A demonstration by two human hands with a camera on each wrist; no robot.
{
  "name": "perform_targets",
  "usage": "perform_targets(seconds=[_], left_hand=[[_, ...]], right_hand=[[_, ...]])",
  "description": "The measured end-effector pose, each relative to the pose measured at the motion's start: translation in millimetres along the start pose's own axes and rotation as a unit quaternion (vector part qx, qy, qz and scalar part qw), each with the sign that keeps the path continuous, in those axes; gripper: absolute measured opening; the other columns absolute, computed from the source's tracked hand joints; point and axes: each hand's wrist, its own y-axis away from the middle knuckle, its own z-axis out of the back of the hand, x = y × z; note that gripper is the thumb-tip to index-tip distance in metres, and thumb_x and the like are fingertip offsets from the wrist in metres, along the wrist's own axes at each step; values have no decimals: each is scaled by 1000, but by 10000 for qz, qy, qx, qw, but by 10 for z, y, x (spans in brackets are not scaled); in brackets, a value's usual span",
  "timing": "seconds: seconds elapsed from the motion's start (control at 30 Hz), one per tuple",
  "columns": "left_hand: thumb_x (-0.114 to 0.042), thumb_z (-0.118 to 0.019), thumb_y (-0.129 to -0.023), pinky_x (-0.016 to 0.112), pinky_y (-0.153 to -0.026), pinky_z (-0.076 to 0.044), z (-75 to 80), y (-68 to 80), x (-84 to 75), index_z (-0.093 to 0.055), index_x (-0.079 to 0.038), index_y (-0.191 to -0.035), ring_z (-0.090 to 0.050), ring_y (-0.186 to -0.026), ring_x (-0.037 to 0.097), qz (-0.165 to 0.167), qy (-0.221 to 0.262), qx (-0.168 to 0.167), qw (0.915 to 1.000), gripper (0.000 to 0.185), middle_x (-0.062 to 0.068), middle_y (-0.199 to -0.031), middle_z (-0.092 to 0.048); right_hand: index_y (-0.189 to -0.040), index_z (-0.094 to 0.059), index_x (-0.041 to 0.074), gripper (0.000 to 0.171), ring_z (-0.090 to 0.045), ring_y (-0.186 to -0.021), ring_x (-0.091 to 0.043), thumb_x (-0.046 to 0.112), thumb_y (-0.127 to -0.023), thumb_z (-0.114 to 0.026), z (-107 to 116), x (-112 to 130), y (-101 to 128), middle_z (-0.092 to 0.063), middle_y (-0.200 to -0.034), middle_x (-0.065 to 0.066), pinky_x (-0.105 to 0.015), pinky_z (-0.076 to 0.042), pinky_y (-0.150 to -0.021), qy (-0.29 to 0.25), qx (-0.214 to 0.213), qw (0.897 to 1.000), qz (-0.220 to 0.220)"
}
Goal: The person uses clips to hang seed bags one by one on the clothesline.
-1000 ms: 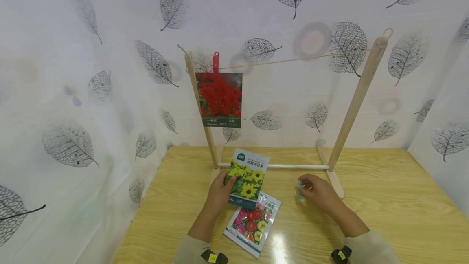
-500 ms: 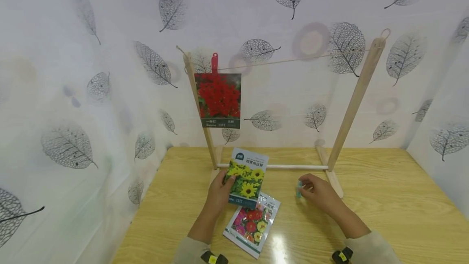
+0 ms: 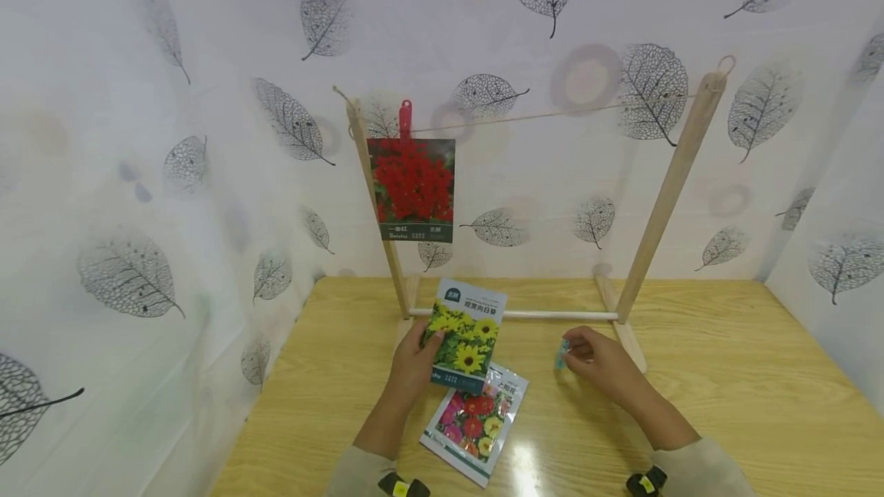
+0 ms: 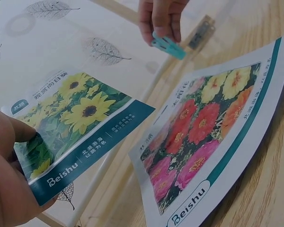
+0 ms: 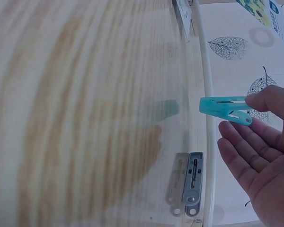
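My left hand [image 3: 413, 359] grips a seed packet with yellow sunflowers [image 3: 466, 332] by its left edge, thumb on the front. The packet is held above the table, tilted. In the left wrist view its dark lower band faces the camera. Below it, a second seed packet with red, pink and yellow flowers [image 3: 476, 428] lies on the table, its top corner partly covered in the head view. To the right, my right hand [image 3: 604, 363] pinches a teal clothespin [image 5: 225, 108] between thumb and fingers, above the tabletop. A grey clothespin [image 5: 193, 179] lies near that hand.
A wooden stand [image 3: 666, 205] with a white bottom rod [image 3: 552, 314] stands at the back of the table [image 3: 331, 420]. Along its string [image 3: 552, 113], a red clothespin [image 3: 405, 120] holds a red-flower packet [image 3: 414, 190] at the left. A leaf-patterned sheet hangs behind.
The teal clothespin has turned slightly in my right hand. Both hands and the packets stay almost in place, and the head view shifts only a little.
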Motion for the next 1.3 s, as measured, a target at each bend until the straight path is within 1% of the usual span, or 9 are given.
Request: perform_targets(seconds=[0.13, 0.3, 0.5, 0.8, 0.97, 1.13, 1.3], left_hand=[[-42, -52, -105, 34, -84, -54, 4, -5, 15, -55, -20, -139, -66, -98, 17, 1, 11, 6, 10000, 41, 8, -121, -68], [-42, -52, -105, 35, -86, -53, 7, -10, 18, -55, -20, -139, -65, -98, 16, 9, -29, -1, 10000, 41, 7, -120, -67], [-42, -52, -104, 34, -84, -53, 14, -4, 3, -55, -18, -139, -65, -97, 17, -13, 11, 33, 10000, 42, 8, -119, -68], [-43, -52, -104, 33, -83, -53, 20, -3, -3, -55, -17, -137, -65, -96, 16, -38, 8, 40, 10000, 43, 8, -117, -68], [-42, -53, -104, 32, -81, -54, 22, 5, -25, -56, -17, -137, -65, -95, 16, -53, 68, 14, 10000, 41, 9, -116, -68], [-42, -53, -104, 31, -79, -54, 24, 11, -29, -56, -16, -136, -66, -93, 16, -62, 100, -3, 9999, 41, 9, -115, -69], [-43, -52, -104, 31, -79, -56, 28, 15, -28, -56, -16, -135, -67, -93, 16, -89, 277, 54, 9996, 42, 10, -115, -69]], right_hand=[[-127, -58, 2, 35, -69, -103, -26, 22, -99, -67, -5, 6, -1, -70, -113, -10, -37, -58, -86, -16, -43, 10000, 49], [-127, -57, 0, 36, -69, -104, -28, 20, -99, -66, -9, 19, 9, -70, -114, -10, -40, -58, -88, -32, -113, 9998, 147], [-128, -56, -1, 37, -69, -105, -29, 20, -99, -66, 6, 22, 2, -69, -114, -11, -42, -58, -89, -32, -127, 9998, 126], [-130, -55, -2, 39, -70, -105, -31, 20, -99, -67, 32, 46, 6, -69, -114, -12, -42, -58, -89, -4, -155, 9998, 151], [-131, -54, -3, 42, -69, -105, -32, 20, -98, -67, 43, 59, 10, -69, -115, -13, -42, -58, -89, 13, -174, 9997, 195], [-132, -54, -2, 43, -69, -106, -32, 21, -98, -67, 44, 63, 1, -69, -117, -13, -42, -58, -90, -27, -203, 9996, 170], [-132, -55, -2, 43, -70, -105, -30, 20, -98, -68, 42, 84, -8, -70, -114, -12, -41, -58, -90, -92, -271, 9995, 167]])
